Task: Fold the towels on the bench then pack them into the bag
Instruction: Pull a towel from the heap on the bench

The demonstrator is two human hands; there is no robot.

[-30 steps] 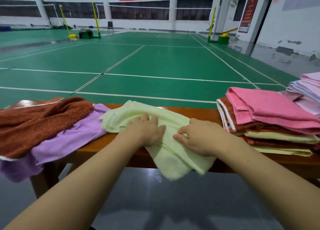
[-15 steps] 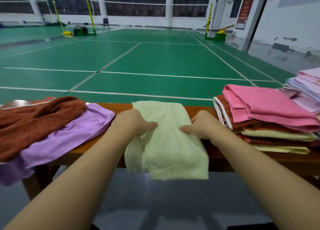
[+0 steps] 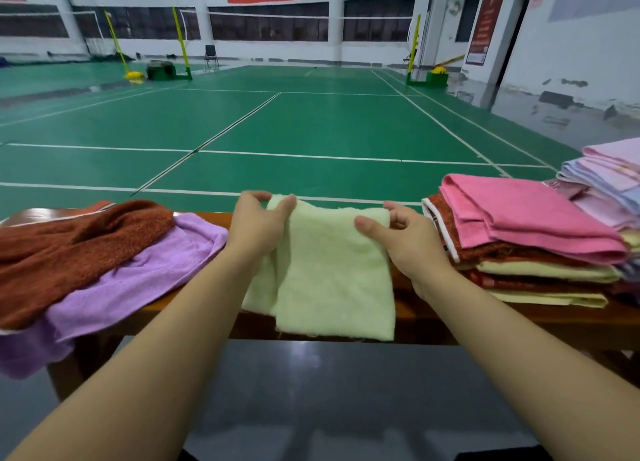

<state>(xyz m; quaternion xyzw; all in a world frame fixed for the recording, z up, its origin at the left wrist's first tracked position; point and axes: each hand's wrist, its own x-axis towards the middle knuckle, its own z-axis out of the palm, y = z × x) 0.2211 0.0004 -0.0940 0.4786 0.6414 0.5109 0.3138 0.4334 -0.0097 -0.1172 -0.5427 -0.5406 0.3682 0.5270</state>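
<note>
A pale green towel [image 3: 332, 270] lies across the wooden bench [image 3: 519, 325], its near end hanging over the front edge. My left hand [image 3: 258, 223] pinches its far left corner. My right hand [image 3: 401, 235] pinches the far right corner between thumb and fingers. Left of it lie an unfolded rust-brown towel [image 3: 69, 249] and a lilac towel [image 3: 138, 280]. To the right stands a stack of folded towels [image 3: 526, 252] with a pink one on top. No bag is in view.
A second pile of pastel towels [image 3: 609, 183] sits at the far right. Beyond the bench stretches a green badminton court [image 3: 311, 124] with net posts. Dark floor lies below the bench's front edge.
Both hands moved from the towel's middle to its far corners and now pinch them. The towel went from crumpled and slanted to a straight, smooth strip across the bench.
</note>
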